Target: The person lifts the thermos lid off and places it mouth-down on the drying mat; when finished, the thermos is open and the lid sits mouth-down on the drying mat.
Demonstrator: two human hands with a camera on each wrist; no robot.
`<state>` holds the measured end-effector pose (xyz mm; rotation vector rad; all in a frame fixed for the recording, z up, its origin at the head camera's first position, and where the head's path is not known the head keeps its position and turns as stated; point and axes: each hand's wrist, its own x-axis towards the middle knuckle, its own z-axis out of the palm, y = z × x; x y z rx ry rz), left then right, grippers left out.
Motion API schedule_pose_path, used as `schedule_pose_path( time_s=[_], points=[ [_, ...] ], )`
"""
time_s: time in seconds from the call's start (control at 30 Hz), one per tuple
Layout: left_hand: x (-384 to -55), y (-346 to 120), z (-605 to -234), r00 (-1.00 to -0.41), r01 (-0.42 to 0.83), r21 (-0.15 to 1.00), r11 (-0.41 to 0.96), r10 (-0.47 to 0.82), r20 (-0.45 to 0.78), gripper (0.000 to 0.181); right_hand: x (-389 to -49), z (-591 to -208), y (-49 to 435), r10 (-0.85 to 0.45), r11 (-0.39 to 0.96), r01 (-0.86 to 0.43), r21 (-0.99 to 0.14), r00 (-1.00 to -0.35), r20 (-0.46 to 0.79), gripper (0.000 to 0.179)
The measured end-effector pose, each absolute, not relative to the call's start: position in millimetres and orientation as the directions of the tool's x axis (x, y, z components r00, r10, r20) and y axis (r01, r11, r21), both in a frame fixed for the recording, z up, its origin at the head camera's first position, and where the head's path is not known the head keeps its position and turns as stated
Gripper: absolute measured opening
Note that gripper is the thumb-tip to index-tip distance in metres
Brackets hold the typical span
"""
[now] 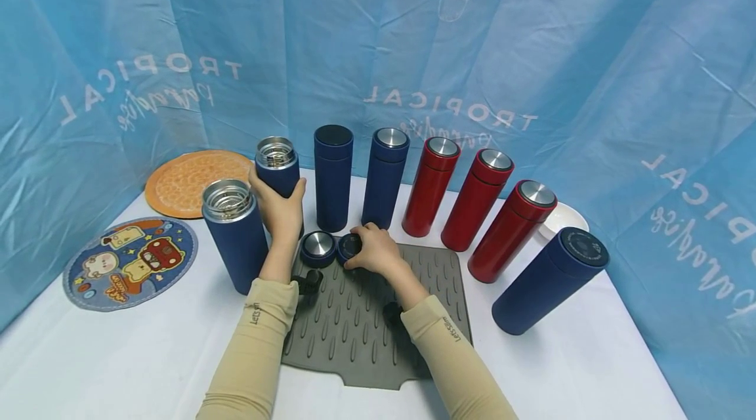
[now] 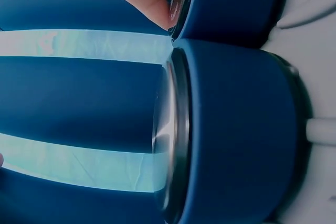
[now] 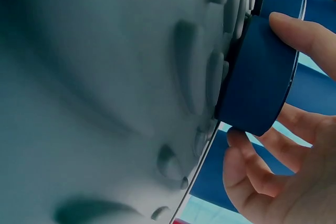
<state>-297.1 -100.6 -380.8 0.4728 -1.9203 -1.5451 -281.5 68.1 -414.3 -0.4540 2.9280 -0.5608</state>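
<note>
My left hand (image 1: 282, 210) grips an uncapped blue thermos bottle (image 1: 276, 167), its steel mouth bare, standing at the back left. A second uncapped blue thermos (image 1: 235, 243) stands just in front of it. With thumb and fingers, my right hand (image 1: 378, 252) holds a blue lid with a dark top (image 1: 350, 246) by its sides, low over the grey mat. In the right wrist view this lid (image 3: 257, 77) sits between thumb and fingers, right at the ridged surface. Beside it lies another blue lid (image 1: 318, 246) with a silver top, which fills the middle of the left wrist view.
Behind the ridged grey mat (image 1: 354, 341) stand two capped blue thermoses. Three red thermoses (image 1: 496, 200) line up to their right, then one more capped blue thermos (image 1: 549, 282). A white dish (image 1: 564, 220) sits behind. At left lie an orange round mat (image 1: 197, 184) and a cartoon mat (image 1: 130, 262).
</note>
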Motion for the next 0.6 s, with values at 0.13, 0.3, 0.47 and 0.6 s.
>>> schedule_pose_path(
  time_s=[0.13,0.3,0.47,0.6],
  points=[
    [-297.2,-101.4,-381.5,-0.735,0.105,0.96,0.259,-0.63,0.251,0.086,-280.8,-413.4,68.5,-0.331,0.873,-0.272,-0.404,-0.94,-0.083,0.077],
    [-296.6,-100.9,-383.3,-0.732,0.095,0.959,0.268,-0.634,0.249,0.085,-275.4,-408.9,78.4,-0.336,0.808,-0.238,-0.539,-0.938,-0.089,0.081],
    [-296.9,-99.8,-383.6,-0.733,0.095,0.958,0.271,-0.632,0.252,0.086,-268.0,-401.8,100.2,-0.316,0.686,-0.208,-0.698,-0.948,-0.028,0.067],
    [-298.0,-99.8,-383.0,-0.732,0.094,0.955,0.281,-0.631,0.257,0.087,-261.7,-396.3,122.2,-0.297,0.597,-0.215,-0.773,-0.954,0.036,0.058]
  ],
)
